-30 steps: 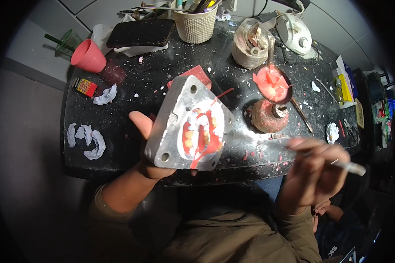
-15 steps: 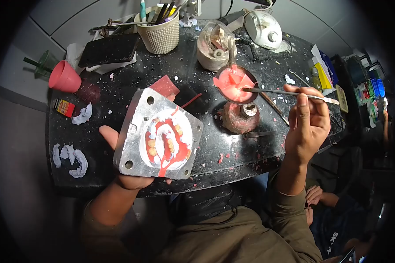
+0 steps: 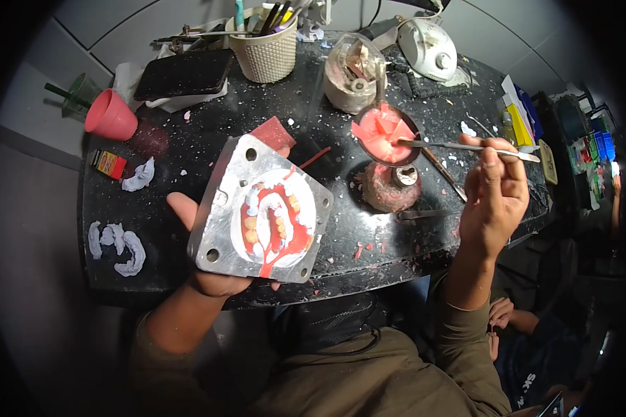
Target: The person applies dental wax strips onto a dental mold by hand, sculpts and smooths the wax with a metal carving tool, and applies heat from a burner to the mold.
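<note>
My left hand (image 3: 219, 283) is closed around a metal denture flask (image 3: 222, 215), held tilted above the table's front edge, thumb out to the left. White plaster (image 3: 308, 208) fills its round opening, with red wax (image 3: 268, 267) and yellowish teeth (image 3: 251, 229) set in it. My right hand (image 3: 497, 198) pinches a slim metal wax spatula (image 3: 452, 146). Its left tip touches the pink wax (image 3: 379, 135) in a small round pan (image 3: 416, 124). Beneath the pan stands a wax-crusted burner (image 3: 382, 189).
Red wax sheet (image 3: 273, 132) lies behind the flask. White moulded pieces (image 3: 132, 257), a matchbox (image 3: 108, 164) and a pink cup (image 3: 111, 115) are at left. Farther back are a tool basket (image 3: 264, 55), a clear jar (image 3: 348, 87) and a white device (image 3: 428, 48). Another person's hands (image 3: 501, 313) show at lower right.
The whole view has shifted slightly, with things appearing a little farther right. Both hands keep their holds, and the spatula tip stays at the wax in the pan.
</note>
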### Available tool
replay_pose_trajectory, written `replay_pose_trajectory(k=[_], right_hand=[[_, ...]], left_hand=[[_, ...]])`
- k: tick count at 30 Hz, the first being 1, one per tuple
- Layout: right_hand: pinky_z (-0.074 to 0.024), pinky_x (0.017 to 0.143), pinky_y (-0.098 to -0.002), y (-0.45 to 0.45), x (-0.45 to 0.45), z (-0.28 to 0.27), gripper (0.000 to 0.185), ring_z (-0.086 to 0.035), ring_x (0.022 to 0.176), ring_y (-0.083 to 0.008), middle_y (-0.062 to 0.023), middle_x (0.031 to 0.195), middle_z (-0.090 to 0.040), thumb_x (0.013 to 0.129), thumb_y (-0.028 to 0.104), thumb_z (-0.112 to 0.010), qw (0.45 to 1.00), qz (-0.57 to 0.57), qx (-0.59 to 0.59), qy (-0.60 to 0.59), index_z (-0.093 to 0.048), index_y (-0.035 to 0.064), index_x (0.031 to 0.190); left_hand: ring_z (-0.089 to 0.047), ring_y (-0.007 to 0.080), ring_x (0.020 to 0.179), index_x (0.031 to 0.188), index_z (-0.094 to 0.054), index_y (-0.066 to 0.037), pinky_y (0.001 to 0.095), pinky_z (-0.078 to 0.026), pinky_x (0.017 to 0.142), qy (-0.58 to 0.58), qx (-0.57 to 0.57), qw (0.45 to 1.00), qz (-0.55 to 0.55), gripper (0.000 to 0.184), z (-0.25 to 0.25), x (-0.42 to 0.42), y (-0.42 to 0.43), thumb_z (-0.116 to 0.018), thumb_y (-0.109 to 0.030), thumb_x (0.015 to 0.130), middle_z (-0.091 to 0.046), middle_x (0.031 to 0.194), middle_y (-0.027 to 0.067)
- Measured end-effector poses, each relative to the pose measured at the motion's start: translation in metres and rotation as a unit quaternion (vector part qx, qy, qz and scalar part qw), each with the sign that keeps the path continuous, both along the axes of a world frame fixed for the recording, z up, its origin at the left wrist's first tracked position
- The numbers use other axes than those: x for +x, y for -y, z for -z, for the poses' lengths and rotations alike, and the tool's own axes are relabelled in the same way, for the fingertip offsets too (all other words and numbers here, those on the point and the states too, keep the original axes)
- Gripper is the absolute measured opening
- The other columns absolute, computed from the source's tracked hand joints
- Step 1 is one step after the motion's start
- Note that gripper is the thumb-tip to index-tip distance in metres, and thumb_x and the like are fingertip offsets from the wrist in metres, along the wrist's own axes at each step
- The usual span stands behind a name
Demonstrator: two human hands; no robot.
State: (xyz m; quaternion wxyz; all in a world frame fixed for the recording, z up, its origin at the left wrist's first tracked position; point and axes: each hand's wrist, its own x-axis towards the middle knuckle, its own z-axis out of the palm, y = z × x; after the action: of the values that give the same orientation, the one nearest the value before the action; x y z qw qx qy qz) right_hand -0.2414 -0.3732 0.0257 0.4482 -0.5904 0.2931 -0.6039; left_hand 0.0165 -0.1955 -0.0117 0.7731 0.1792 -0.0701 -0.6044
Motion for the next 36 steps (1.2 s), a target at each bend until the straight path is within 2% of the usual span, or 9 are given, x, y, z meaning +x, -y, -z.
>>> replay_pose_trajectory(k=[3,9,26,27,29,30,32,35,36], right_hand=[[-0.0302,0.047,-0.0160,0.000,-0.015,0.000,0.016,-0.039,0.053,0.0011,-0.0225,0.105,-0.075,0.103,0.009,-0.062,1.000,-0.011,0.008,0.027,-0.061,-0.0012,0.115],[-0.0289,0.046,-0.0163,-0.012,-0.029,0.004,0.014,-0.038,0.051,0.0003,-0.0237,0.102,-0.075,0.104,0.008,-0.060,0.999,0.027,-0.042,-0.012,-0.061,-0.0018,0.114],[-0.0291,0.049,-0.0166,-0.013,-0.033,0.005,0.020,-0.039,0.053,-0.0003,-0.0230,0.106,-0.074,0.104,0.013,-0.062,0.995,0.021,-0.068,-0.063,-0.061,-0.0027,0.117],[-0.0293,0.049,-0.0165,-0.014,-0.033,0.005,0.020,-0.040,0.053,-0.0004,-0.0229,0.105,-0.074,0.104,0.013,-0.062,0.996,0.023,-0.066,-0.062,-0.061,-0.0028,0.117],[-0.0295,0.050,-0.0164,-0.014,-0.034,0.005,0.020,-0.040,0.053,-0.0006,-0.0228,0.105,-0.074,0.104,0.013,-0.062,0.996,0.025,-0.063,-0.061,-0.061,-0.0029,0.117],[-0.0299,0.049,-0.0165,-0.014,-0.034,0.005,0.020,-0.040,0.054,-0.0008,-0.0226,0.105,-0.074,0.104,0.012,-0.062,0.996,0.019,-0.070,-0.060,-0.061,-0.0032,0.117],[-0.0303,0.049,-0.0167,-0.015,-0.033,0.003,0.019,-0.041,0.054,-0.0011,-0.0223,0.106,-0.074,0.104,0.011,-0.061,0.995,0.010,-0.076,-0.056,-0.061,-0.0035,0.117],[-0.0284,0.047,-0.0160,-0.024,-0.024,-0.002,0.014,-0.040,0.052,0.0003,-0.0256,0.101,-0.074,0.103,0.006,-0.059,0.995,0.036,-0.078,-0.045,-0.060,-0.0047,0.112],[-0.0289,0.048,-0.0163,-0.029,-0.018,-0.002,0.014,-0.041,0.052,-0.0004,-0.0258,0.100,-0.073,0.104,0.006,-0.059,0.994,0.033,-0.094,-0.039,-0.059,-0.0052,0.111]], left_hand=[[-0.063,0.0501,0.117,0.164,-0.012,-0.011,0.0590,-0.064,0.056,-0.013,-0.091,0.986,0.142,0.115,0.026,0.020,-0.011,-0.032,-0.091,0.084,-0.031,0.162,0.0237],[-0.063,0.0477,0.119,0.164,-0.009,-0.009,0.0549,-0.065,0.052,-0.012,0.011,1.000,0.017,0.113,-0.002,0.000,0.002,-0.033,-0.089,0.087,-0.032,0.162,0.0234],[-0.058,0.0537,0.124,0.164,-0.013,-0.014,0.0642,-0.064,0.063,-0.141,0.033,0.989,0.026,0.111,-0.002,0.004,-0.004,-0.033,-0.090,0.085,-0.030,0.162,0.0245],[-0.047,0.0452,0.137,0.164,-0.016,-0.011,0.0602,-0.050,0.091,-0.063,-0.040,0.993,0.090,0.107,0.017,0.016,-0.007,-0.031,-0.086,0.089,-0.030,0.164,0.0217],[-0.036,0.0367,0.149,0.164,-0.018,-0.008,0.0562,-0.035,0.120,0.016,-0.112,0.982,0.152,0.103,0.019,0.018,-0.008,-0.029,-0.082,0.094,-0.029,0.166,0.0188],[-0.043,0.0432,0.143,0.164,-0.014,-0.008,0.0615,-0.048,0.102,-0.041,-0.064,0.992,0.103,0.106,0.016,0.013,-0.011,-0.033,-0.083,0.092,-0.028,0.165,0.0225],[-0.049,0.0497,0.136,0.164,-0.009,-0.008,0.0667,-0.060,0.083,-0.096,-0.014,0.994,0.051,0.109,0.011,0.004,-0.007,-0.036,-0.084,0.091,-0.027,0.164,0.0263],[-0.025,0.0370,0.154,0.164,-0.004,-0.003,0.0496,-0.028,0.124,0.115,-0.122,0.984,0.066,0.101,0.007,0.003,0.001,-0.028,-0.077,0.098,-0.014,0.169,0.0261],[-0.028,0.0379,0.153,0.164,-0.008,-0.003,0.0513,-0.029,0.124,0.129,-0.098,0.984,0.067,0.105,0.004,0.004,0.004,-0.029,-0.080,0.096,-0.011,0.169,0.0264]])
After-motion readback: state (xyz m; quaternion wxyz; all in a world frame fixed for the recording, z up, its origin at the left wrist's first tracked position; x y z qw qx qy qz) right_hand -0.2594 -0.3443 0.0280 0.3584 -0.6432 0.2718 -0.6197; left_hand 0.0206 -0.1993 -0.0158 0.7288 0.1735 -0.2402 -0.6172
